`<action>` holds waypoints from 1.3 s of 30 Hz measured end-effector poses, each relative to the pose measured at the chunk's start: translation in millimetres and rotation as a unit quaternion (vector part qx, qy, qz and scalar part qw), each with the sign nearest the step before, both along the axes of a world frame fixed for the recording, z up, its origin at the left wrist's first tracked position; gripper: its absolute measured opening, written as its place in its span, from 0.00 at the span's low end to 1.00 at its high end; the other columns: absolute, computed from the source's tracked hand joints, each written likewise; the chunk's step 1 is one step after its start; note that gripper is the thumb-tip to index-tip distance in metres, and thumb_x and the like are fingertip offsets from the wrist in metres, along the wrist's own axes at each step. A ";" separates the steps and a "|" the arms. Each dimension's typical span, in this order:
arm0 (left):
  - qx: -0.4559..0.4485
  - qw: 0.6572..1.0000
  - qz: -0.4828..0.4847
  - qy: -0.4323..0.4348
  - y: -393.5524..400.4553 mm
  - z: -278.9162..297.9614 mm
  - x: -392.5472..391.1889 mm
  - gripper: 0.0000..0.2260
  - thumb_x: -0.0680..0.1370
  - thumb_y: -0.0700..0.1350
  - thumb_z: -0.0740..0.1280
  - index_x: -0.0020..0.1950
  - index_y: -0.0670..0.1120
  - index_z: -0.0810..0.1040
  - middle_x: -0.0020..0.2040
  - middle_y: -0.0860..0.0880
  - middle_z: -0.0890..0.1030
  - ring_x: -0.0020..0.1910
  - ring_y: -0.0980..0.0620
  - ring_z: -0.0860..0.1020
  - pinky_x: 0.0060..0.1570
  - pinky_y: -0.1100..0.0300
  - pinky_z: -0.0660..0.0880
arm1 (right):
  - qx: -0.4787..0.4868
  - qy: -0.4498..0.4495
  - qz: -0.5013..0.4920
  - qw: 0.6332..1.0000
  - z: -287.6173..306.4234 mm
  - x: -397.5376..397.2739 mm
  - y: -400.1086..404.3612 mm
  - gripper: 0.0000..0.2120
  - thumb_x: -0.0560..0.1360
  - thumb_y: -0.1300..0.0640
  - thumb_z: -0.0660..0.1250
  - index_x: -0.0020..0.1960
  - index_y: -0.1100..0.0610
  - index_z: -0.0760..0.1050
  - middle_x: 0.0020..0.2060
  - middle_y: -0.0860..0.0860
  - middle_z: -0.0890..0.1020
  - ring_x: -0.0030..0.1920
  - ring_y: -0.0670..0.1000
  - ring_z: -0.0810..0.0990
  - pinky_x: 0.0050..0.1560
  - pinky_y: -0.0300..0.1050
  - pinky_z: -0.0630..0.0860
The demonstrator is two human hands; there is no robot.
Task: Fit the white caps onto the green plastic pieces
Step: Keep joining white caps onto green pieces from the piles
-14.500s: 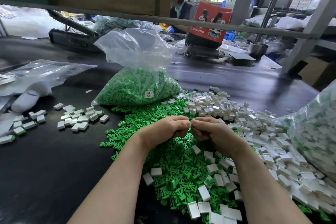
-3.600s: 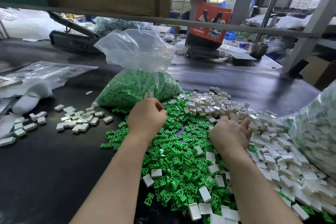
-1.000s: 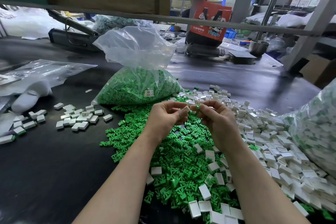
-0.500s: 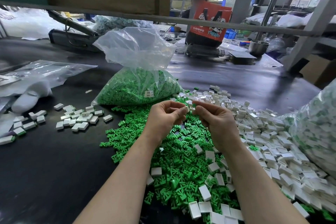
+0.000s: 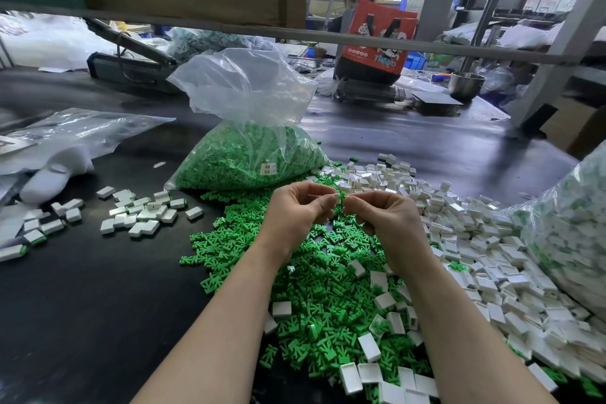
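One black table (image 5: 82, 305) is carrying everything, largest item first. A clear bag of mixed white and green parts (image 5: 570, 239) is being cut off by the right edge. A second clear bag of green pieces (image 5: 249, 157), neck open and standing up, is sitting at centre behind the hands. A loose heap of green plastic pieces (image 5: 314, 298) is being spread across the table under and between the forearms, with a few white caps scattered on top. A loose heap of white caps (image 5: 475, 239) is lying to its right, touching and overlapping it. A small group of capped pieces (image 5: 141, 211) is being kept apart on the left, near a flat empty plastic bag (image 5: 82, 131).

Both hands are being held raised above the green heap, fingertips meeting. A white cap (image 5: 335, 199) is being pinched in the left hand (image 5: 295, 210), fingers curled round it. A green piece (image 5: 342, 196) is being pinched by the right hand (image 5: 387, 216), thumb and fingers curled. Cap and green piece are touching at the fingertips; how far one is being seated in the other cannot be told.
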State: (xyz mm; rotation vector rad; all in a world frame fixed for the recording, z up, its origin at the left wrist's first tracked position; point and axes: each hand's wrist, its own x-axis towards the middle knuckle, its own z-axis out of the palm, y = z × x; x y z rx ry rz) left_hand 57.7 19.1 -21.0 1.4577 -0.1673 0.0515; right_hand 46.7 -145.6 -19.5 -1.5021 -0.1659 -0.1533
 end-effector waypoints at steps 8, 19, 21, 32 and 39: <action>-0.003 1.000 -0.010 -0.004 1.7 -0.7 -0.3 0.02 0.74 0.39 0.73 0.46 0.44 0.84 0.38 0.48 0.85 0.37 0.54 0.82 0.40 0.65 0.78 | -0.035 -0.002 -0.020 0.999 -3.2 1.8 -0.8 0.05 0.71 0.60 0.75 0.45 0.61 0.83 0.34 0.52 0.85 0.30 0.41 0.79 0.30 0.31 0.73; 0.095 0.994 -0.009 -0.049 2.8 -3.9 -0.2 0.05 0.75 0.35 0.72 0.45 0.44 0.83 0.38 0.44 0.85 0.40 0.46 0.85 0.46 0.54 0.82 | -0.169 -0.013 -0.017 0.985 -1.1 -0.2 0.9 0.05 0.72 0.61 0.74 0.38 0.54 0.82 0.31 0.50 0.84 0.30 0.41 0.78 0.32 0.33 0.73; 0.101 0.993 -0.004 -0.052 2.6 -5.3 -1.0 0.05 0.75 0.35 0.71 0.45 0.43 0.83 0.39 0.42 0.85 0.41 0.43 0.85 0.47 0.51 0.82 | -0.178 -0.012 -0.014 0.984 -1.0 -0.9 1.4 0.06 0.73 0.61 0.74 0.38 0.55 0.82 0.31 0.49 0.84 0.29 0.40 0.78 0.31 0.32 0.73; 0.184 0.981 -0.021 -0.066 5.2 -5.5 -2.8 0.03 0.75 0.34 0.71 0.45 0.41 0.82 0.38 0.41 0.84 0.40 0.43 0.84 0.46 0.44 0.81 | -0.246 -0.013 0.003 0.969 -2.0 -2.0 -1.3 0.03 0.71 0.60 0.76 0.39 0.56 0.83 0.32 0.50 0.84 0.32 0.43 0.80 0.36 0.34 0.77; 0.212 0.974 -0.020 -0.082 4.8 -6.5 -0.9 0.05 0.75 0.34 0.72 0.43 0.44 0.82 0.37 0.45 0.85 0.39 0.46 0.84 0.44 0.48 0.82 | -0.254 -0.016 0.011 0.967 -2.1 -2.2 -2.6 0.03 0.72 0.59 0.76 0.41 0.59 0.83 0.33 0.51 0.84 0.33 0.43 0.81 0.36 0.34 0.77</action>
